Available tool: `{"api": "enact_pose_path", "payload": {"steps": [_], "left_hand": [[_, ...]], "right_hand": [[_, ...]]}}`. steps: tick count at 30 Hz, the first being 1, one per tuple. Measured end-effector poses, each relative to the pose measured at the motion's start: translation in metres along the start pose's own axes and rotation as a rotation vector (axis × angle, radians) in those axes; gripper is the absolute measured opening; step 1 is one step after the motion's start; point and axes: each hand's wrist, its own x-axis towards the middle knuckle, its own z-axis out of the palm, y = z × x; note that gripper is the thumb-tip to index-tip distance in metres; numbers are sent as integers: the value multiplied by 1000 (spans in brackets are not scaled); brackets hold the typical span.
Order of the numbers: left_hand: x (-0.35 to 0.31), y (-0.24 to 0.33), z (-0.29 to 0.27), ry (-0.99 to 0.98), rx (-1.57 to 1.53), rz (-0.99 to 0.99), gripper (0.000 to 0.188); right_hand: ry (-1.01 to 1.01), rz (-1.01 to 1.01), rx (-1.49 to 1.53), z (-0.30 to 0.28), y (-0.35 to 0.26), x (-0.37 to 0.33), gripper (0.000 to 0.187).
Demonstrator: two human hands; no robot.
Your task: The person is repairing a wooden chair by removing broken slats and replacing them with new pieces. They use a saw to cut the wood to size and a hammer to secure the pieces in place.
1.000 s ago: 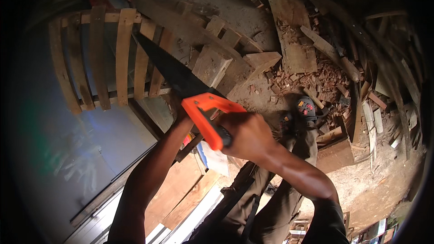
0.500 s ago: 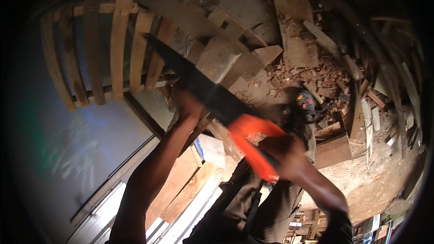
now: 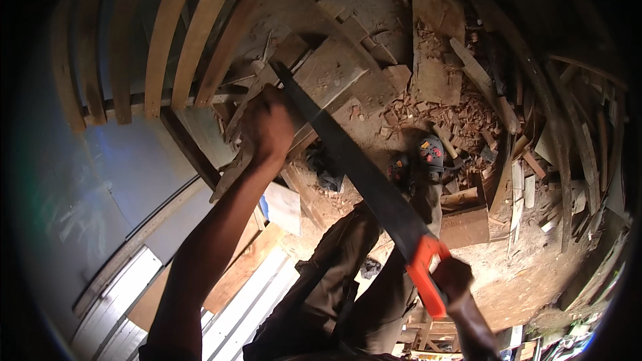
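Note:
My right hand (image 3: 455,277) is wrapped around the orange handle of a hand saw (image 3: 361,164). Its long dark blade slants up and left, with the tip just right of my left hand. My left hand (image 3: 267,122) presses down on a wooden board (image 3: 231,177), fingers curled over its far part. The blade crosses the wood close beside that hand; the cut itself is too small to make out.
A slatted wooden frame (image 3: 177,33) stands at the upper left, by a grey sheet (image 3: 134,174). Scraps and chips (image 3: 428,103) cover the ground ahead. Long boards (image 3: 565,127) lean along the right. A shoe (image 3: 431,150) shows below the chips.
My right hand has drawn the saw back toward me, down and to the right. My left hand stays on the board, and the whole view has shifted slightly.

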Motion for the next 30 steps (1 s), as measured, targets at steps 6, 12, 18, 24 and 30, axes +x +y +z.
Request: {"api": "enact_pose_path", "payload": {"steps": [6,12,18,24,30], "left_hand": [[15,-18,19,-47,-189,32,28],[2,-11,10,61,220,150,28],[-15,-14,8,23,167,144,27],[-3,-10,12,-102,-237,35,22],[-5,0,2,75,435,266,9]], "right_hand": [[299,-120,179,35,-32,164,29],[-36,36,-29,13,-3,-15,27],[106,-134,12,22,0,58,23],[314,-171,106,47,-23,174,34],[-17,152,-76,6,-8,-36,9]]}}
